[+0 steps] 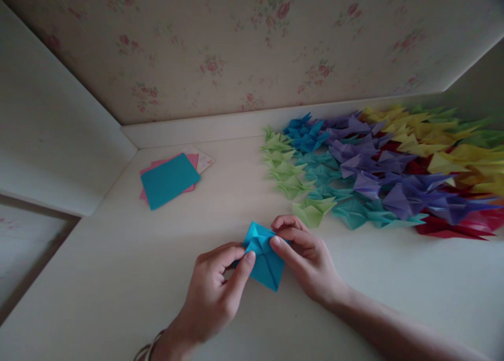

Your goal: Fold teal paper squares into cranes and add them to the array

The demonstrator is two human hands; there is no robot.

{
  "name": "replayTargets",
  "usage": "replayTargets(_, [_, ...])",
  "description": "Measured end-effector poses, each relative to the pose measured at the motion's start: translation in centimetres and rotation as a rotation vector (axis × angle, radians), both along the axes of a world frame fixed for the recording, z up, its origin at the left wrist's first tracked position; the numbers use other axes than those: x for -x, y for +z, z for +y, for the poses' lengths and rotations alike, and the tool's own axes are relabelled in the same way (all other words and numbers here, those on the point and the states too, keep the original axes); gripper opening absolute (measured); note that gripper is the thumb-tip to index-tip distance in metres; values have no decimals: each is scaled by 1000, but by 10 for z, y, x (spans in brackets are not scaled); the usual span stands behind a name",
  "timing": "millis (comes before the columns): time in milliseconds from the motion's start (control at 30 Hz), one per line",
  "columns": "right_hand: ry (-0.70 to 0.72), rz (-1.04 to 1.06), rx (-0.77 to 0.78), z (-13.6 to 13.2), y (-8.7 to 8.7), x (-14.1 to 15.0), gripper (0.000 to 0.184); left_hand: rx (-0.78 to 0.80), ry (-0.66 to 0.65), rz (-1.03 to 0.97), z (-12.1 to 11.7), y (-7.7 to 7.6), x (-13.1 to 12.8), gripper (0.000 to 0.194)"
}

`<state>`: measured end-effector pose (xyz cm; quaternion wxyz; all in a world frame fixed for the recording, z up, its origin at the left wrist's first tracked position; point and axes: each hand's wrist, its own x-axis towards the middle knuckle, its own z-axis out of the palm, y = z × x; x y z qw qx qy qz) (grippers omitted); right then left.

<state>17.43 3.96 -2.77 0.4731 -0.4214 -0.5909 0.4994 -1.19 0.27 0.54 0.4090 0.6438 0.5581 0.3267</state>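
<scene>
A blue sheet of origami paper (268,269), folded into a small diamond-like shape with creases across its top, is held between both hands above the white table. My left hand (222,279) pinches its left side, thumb on top and fingers underneath. On the right edge, my right hand (309,258) grips the same paper between thumb and index finger, with the other fingers curled. The undersides of the paper and some fingertips are hidden. A light green paper crane (313,211) sits just beyond my right hand.
Rows of folded paper cranes in purple (405,198), teal (350,211), yellow (452,161) and red (457,227) cover the right of the table. A stack of paper sheets (170,180), teal on top, lies at left. A floral wall (236,51) and white side panel (59,114) bound the table.
</scene>
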Motion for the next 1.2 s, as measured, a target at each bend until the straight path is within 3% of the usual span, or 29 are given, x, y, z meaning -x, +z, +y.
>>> replayTargets(267, [81,-66,-86,-4,2,2,18,-67,-92,3,8,-6,-2,17])
replayTargets(633, [149,-55,-167,-6,2,2,2,-80,-48,-15,12,-8,0,21])
replayTargets(800, [82,-115,-190,-5,4,1,5,-32,-77,3,10,-9,-1,19])
replayTargets(1200, [140,-186,-165,-6,2,3,17,58,-115,51,11,-9,-4,12])
